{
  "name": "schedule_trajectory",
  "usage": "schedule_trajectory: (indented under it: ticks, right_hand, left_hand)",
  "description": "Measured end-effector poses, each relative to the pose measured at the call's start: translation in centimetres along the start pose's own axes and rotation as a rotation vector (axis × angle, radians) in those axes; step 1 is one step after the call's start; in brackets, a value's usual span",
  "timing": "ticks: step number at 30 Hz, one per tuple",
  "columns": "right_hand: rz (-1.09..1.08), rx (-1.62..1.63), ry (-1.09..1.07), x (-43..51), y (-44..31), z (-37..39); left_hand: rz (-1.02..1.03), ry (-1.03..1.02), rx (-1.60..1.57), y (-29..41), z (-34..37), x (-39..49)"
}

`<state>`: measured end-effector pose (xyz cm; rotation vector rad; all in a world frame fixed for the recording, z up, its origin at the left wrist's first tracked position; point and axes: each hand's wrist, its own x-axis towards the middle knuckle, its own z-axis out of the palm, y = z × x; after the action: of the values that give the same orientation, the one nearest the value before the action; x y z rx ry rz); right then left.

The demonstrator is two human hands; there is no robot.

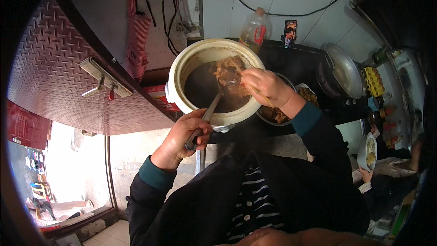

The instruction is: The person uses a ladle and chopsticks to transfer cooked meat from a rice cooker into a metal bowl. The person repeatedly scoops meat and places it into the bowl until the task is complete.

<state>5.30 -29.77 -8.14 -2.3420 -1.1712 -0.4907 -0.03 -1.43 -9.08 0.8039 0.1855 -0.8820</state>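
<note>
My left hand is closed around the handle of a metal ladle or skimmer, which reaches into a large cream-coloured pot. Inside, dark broth steams. A clump of browned meat lies at the tool's far end; its head is hidden under the meat. My right hand is over the pot's right rim and grips light-coloured chopsticks, whose tips are hard to make out near the meat. Below that hand, a round metal pan holds more brown pieces, partly hidden by my wrist.
Behind the pot stand an oil bottle and a phone. A bowl of food and a metal wok are on the right. Another person's hand holds a white bowl. A patterned metal door stands left.
</note>
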Motion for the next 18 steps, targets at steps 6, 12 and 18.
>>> schedule_trajectory:
  ticks: [6, 12, 18]
  right_hand:
    - [-0.081, -0.146, 0.005, -1.4, -1.8, -1.0]
    - [0.032, -0.124, 0.164, -3.0, -3.4, -1.8]
    - [0.170, 0.010, 0.252, -3.6, -4.1, -2.3]
  left_hand:
    - [0.009, 0.002, 0.018, -0.2, -0.1, -0.1]
    - [-0.002, -0.016, 0.006, -0.2, -0.3, -0.1]
    - [0.005, -0.054, 0.009, -0.2, -0.5, 0.1]
